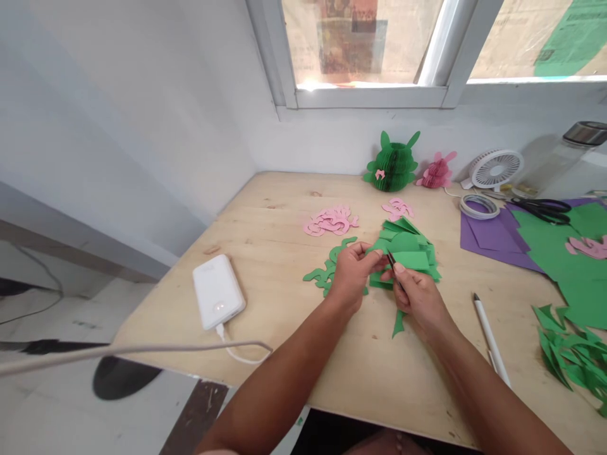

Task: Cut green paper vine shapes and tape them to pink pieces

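Observation:
Above the middle of the table, my left hand pinches a piece of green paper between thumb and fingers. Close beside it, my right hand is closed around small dark scissors, their blades pointing at the green paper. Behind both hands lies a stack of green paper strips. Curly green cutouts lie to the left, partly behind my left hand. A green scrap is just below my right hand. Pink cutouts form a pile farther back.
A white power bank with a cable is at left. Along the wall stand a green paper figure, a pink one and a fan. At right are purple paper, black scissors, a white pen and green scraps.

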`<state>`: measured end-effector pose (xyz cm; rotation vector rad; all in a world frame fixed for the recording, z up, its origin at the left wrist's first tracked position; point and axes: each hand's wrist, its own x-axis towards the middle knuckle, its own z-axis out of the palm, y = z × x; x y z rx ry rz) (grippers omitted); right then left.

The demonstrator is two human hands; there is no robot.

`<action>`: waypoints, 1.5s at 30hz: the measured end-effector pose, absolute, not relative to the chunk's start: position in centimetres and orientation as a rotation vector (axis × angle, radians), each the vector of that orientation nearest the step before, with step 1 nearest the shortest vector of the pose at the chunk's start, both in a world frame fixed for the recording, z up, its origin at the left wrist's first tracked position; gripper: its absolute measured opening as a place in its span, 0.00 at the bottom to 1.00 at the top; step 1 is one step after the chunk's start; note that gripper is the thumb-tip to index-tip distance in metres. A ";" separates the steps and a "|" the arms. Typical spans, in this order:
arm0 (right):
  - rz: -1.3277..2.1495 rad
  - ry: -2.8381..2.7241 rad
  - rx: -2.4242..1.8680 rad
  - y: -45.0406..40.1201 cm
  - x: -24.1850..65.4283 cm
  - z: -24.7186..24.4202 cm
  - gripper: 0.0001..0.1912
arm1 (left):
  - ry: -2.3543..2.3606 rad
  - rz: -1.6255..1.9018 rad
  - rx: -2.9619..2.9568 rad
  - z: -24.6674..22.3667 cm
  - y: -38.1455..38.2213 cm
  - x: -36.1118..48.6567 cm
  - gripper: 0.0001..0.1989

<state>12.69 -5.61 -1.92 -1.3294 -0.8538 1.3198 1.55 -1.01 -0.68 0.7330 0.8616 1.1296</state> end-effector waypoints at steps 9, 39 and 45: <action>1.293 -0.817 -1.247 -5.8 12.8 -2.0 0.24 | 1.011 1.432 1.168 -0.8 -1.0 1.1 0.02; 1.105 -0.828 -1.244 -5.3 13.9 -3.4 0.17 | 0.822 1.012 1.075 -1.2 -0.8 1.4 0.10; 1.109 -0.777 -1.257 -5.3 13.8 -2.9 0.18 | 0.795 0.894 0.984 -1.0 -0.8 1.1 0.12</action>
